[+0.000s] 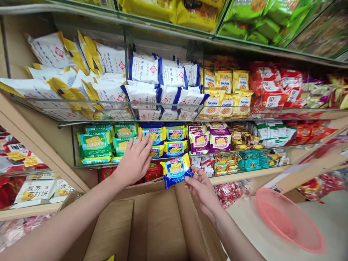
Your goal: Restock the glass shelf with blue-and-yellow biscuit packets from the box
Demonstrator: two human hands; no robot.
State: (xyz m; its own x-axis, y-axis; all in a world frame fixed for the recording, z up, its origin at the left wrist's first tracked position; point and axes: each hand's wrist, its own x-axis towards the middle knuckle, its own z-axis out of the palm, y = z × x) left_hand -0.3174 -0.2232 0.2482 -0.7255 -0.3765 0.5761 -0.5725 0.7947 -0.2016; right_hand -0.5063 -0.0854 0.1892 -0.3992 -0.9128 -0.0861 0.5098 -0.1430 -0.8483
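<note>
A blue and yellow packet of soda biscuits [177, 172] is pinched by its right edge in my right hand [201, 186], in front of the lower shelf. My left hand [136, 159] reaches to the blue biscuit packets [175, 148] stacked on that shelf, its fingers stretched out and overlapping the left of the stack. Whether the fingertips touch the packets I cannot tell. Left of that hand lie green biscuit packets [95, 143]; purple ones [220, 142] are to the right of the blue stack. An open cardboard box [160, 224] stands below both hands.
White packets with blue ends [143, 69] and yellow Cookies packets [225, 105] fill the shelf above, behind a glass front. A pink plastic basin [288, 221] sits on the floor at right. Wooden shelf posts [35, 145] frame the left side.
</note>
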